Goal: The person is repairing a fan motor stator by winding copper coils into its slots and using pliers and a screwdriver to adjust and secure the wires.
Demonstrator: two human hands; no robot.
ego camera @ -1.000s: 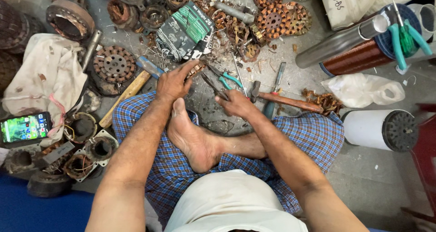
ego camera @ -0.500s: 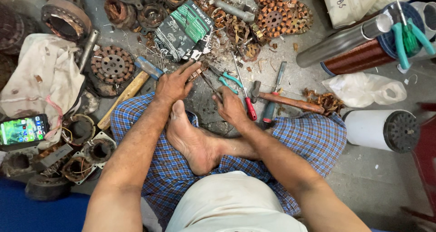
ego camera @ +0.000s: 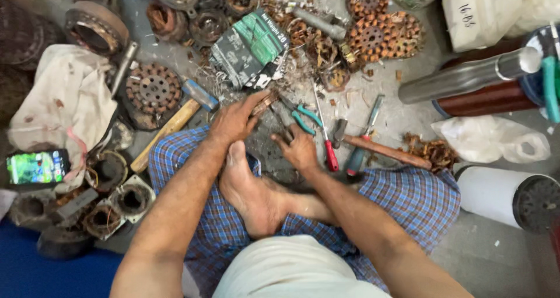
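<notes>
I sit cross-legged on the floor in a blue checked cloth, my bare foot [ego camera: 251, 187] between my arms. My left hand [ego camera: 234, 122] reaches forward and pinches a brownish bundle of copper wire [ego camera: 266, 102] at its fingertips. Just to its right, my right hand [ego camera: 301, 150] is curled around a small dark metal tool [ego camera: 286, 136]. Both hands work over a dark round motor part [ego camera: 265, 149] lying on the floor in front of my foot. Teal-handled pliers [ego camera: 304, 118] and a red-handled screwdriver [ego camera: 330, 153] lie beside my right hand.
A wooden-handled hammer [ego camera: 170, 127] lies at the left, near a round slotted rotor [ego camera: 154, 89]. A phone [ego camera: 36, 167] rests on a dirty cloth [ego camera: 61, 108]. Rusty rotors [ego camera: 373, 32], a green package [ego camera: 251, 47], metal cylinders [ego camera: 472, 76] and a white drum [ego camera: 507, 196] surround me.
My right hand has shifted a little to the left, uncovering the red screwdriver handle. My left hand stays on the wire bundle; the view has tilted slightly.
</notes>
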